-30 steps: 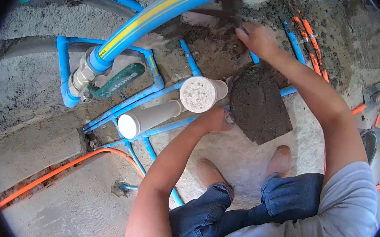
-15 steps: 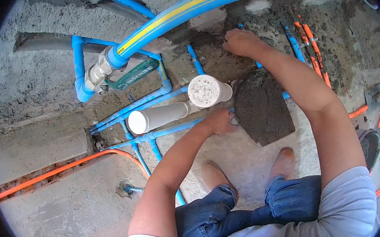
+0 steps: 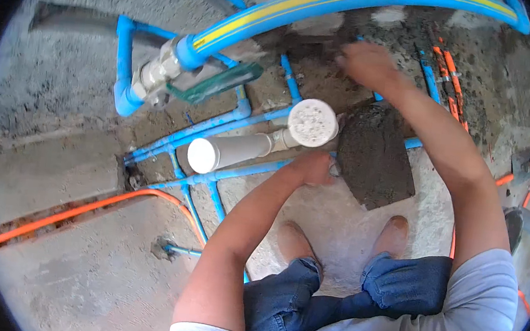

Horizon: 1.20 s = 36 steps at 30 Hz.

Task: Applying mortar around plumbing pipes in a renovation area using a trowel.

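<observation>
My left hand (image 3: 314, 168) is closed at the left edge of a mortar board (image 3: 377, 157), a flat piece heaped with dark grey wet mortar, held low over the floor in front of my feet. Beyond the board, my right hand (image 3: 371, 66) is at the foot of the wall, blurred, its fingers curled. Whatever it holds is hidden. Dark damp mortar (image 3: 317, 49) coats the wall beside it. Left of the board, a white capped drain pipe (image 3: 313, 123) stands upright, with another white pipe (image 3: 234, 153) slanting left from it.
Blue water pipes (image 3: 245, 172) cross the floor at left. A thick blue-and-yellow hose (image 3: 292, 14) arches overhead from a valve with a green lever (image 3: 218, 83). Orange conduits (image 3: 455, 82) rise at right, near a trowel (image 3: 523, 163) and a bucket (image 3: 514, 228).
The view has shifted, moving the pipes and hose across the picture. My right hand has moved slightly rightward along the wall and is more blurred. My left hand keeps hold of the mortar board.
</observation>
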Tool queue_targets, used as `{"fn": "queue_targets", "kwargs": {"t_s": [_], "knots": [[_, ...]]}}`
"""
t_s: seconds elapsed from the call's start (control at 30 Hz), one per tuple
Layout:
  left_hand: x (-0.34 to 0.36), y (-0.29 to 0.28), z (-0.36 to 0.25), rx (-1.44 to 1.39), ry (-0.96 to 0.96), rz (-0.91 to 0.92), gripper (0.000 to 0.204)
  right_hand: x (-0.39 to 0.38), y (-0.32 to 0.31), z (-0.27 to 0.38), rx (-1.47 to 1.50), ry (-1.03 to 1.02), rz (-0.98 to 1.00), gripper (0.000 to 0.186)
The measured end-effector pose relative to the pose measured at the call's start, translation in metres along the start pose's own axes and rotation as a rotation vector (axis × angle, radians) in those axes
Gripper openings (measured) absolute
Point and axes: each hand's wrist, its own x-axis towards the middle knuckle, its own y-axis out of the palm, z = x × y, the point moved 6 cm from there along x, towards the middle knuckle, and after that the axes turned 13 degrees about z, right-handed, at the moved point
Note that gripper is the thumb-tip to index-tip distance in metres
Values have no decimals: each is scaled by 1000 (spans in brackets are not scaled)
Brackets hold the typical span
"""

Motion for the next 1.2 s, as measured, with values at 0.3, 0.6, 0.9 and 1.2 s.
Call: {"fn": "queue_targets", "kwargs": {"t_s": [0.3,0.6,0.9,1.2], "knots": [[1,-5,-5,29,-11,-1,40,4,17,-1,-111,-173,58,32],[5,9,5,-24,-14,9,41,-22,-19,-26,-182,-2,362,29],[7,0,-1,1,-21,43,38,-47,-8,-46,-8,185,342,31],[11,8,7,-68,-43,72,45,-51,-13,-37,-73,46,340,21]]}}
